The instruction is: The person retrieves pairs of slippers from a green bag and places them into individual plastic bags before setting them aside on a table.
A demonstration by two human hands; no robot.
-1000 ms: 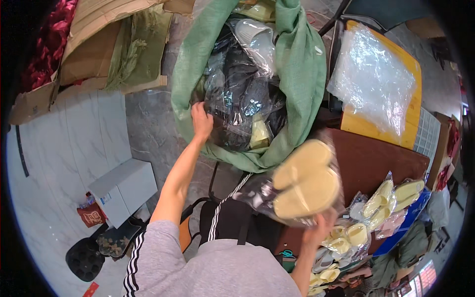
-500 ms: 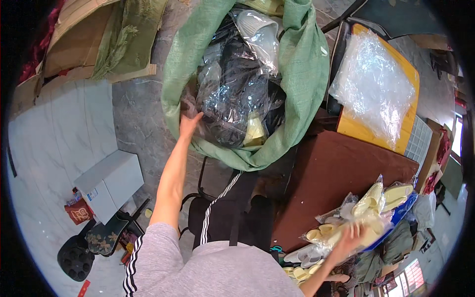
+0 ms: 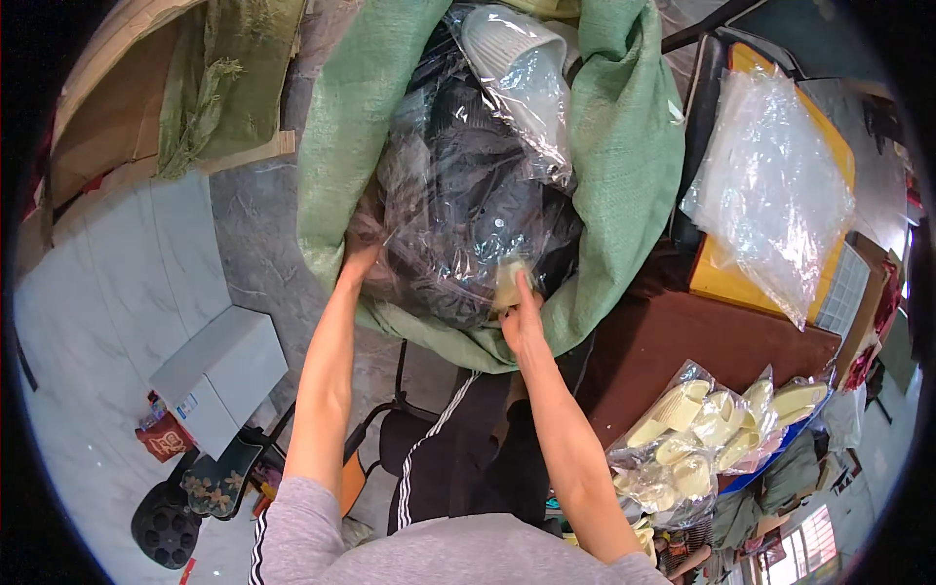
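A large green woven sack (image 3: 629, 185) gapes before me, its rim rolled down. Inside lie dark slippers (image 3: 463, 185) in clear plastic bags and a white bagged clog (image 3: 517, 73). My left hand (image 3: 361, 255) reaches in at the sack's left side. Clear plastic covers its fingers, so their grip is hidden. Near the sack's front rim, my right hand (image 3: 525, 320) pinches a pale yellow slipper (image 3: 509, 283), its thumb on top. Most of that slipper is hidden among the bags.
On the brown table (image 3: 673, 361) at right lie several bagged pale yellow slippers (image 3: 678, 429). Clear plastic bags (image 3: 770, 185) rest on a yellow board (image 3: 717, 278). A white box (image 3: 219, 375) and a black stool (image 3: 166, 522) stand at left; a cardboard box (image 3: 117, 112) is far left.
My right hand has moved from the table's slippers into the sack and onto the pale yellow slipper. Another slipper bag lies on the table pile. My left hand stays at the sack's left side.
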